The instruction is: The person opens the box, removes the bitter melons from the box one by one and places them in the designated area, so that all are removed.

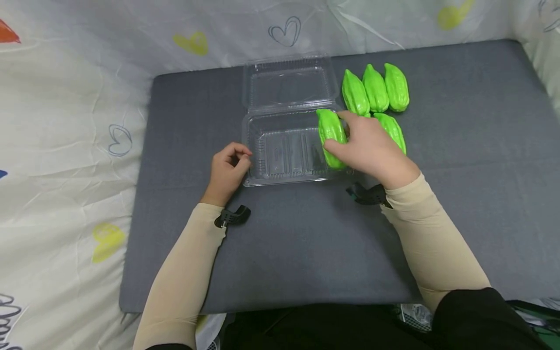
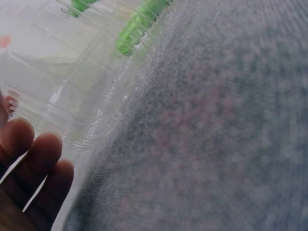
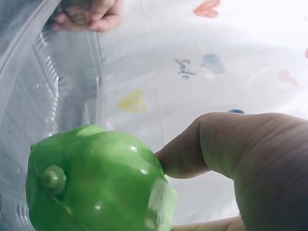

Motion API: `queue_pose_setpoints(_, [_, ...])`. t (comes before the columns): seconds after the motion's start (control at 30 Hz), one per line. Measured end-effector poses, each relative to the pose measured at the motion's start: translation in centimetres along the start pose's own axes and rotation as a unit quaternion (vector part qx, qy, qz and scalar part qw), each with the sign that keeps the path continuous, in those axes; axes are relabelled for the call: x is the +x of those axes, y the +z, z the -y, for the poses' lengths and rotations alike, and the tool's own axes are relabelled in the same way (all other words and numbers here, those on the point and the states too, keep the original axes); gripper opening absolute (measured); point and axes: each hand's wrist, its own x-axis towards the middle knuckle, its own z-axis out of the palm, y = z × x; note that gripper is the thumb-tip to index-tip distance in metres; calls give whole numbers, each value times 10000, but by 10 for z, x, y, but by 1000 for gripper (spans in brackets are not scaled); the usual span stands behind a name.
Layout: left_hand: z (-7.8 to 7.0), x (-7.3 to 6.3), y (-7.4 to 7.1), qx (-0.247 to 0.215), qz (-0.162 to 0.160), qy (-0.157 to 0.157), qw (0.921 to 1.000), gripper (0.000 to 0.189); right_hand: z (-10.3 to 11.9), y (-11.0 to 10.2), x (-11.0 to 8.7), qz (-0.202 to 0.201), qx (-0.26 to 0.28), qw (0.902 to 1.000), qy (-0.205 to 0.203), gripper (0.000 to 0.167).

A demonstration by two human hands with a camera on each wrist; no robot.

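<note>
My right hand (image 1: 376,146) grips a bright green, ridged, glossy fruit-like piece (image 1: 331,136) between thumb and fingers, above the right end of a clear plastic clamshell container (image 1: 284,181). Its small stem nub (image 3: 53,179) faces the right wrist camera. At the container's left rim, my left hand (image 1: 227,170) pinches the edge with thumb and forefinger; its other fingers (image 2: 41,154) curl loosely. The container's lid (image 1: 288,87) lies folded back, away from me. Beside the right hand lies another green piece (image 1: 391,130), partly hidden by it.
Three more green pieces (image 1: 375,88) lie in a row at the back, right of the lid. All this is on a grey cloth-covered table (image 1: 288,253). White sheeting (image 1: 236,29) with drawn hearts hangs behind the table and along its left.
</note>
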Motion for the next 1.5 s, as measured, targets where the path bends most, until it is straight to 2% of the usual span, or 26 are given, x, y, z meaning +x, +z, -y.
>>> queue_pose_setpoints(0.67, [-2, -1, 1, 151, -71, -6, 9999, 13, -31, -26, -15, -463, -264, 9983, 254, 65])
queue_pose_setpoints(0.87, [-3, -1, 1, 71, -78, 13, 9999, 13, -45, -38, -17, -408, -211, 9974, 552, 74])
queue_pose_setpoints(1.1, [-2, -1, 1, 106, -76, -43, 9999, 13, -61, -50, -20, -521, -214, 9968, 575, 75])
queue_pose_setpoints(1.5, [-1, 0, 0, -30, -15, 1, 10000, 14, -89, -68, -25, -422, -243, 9937, 1005, 81])
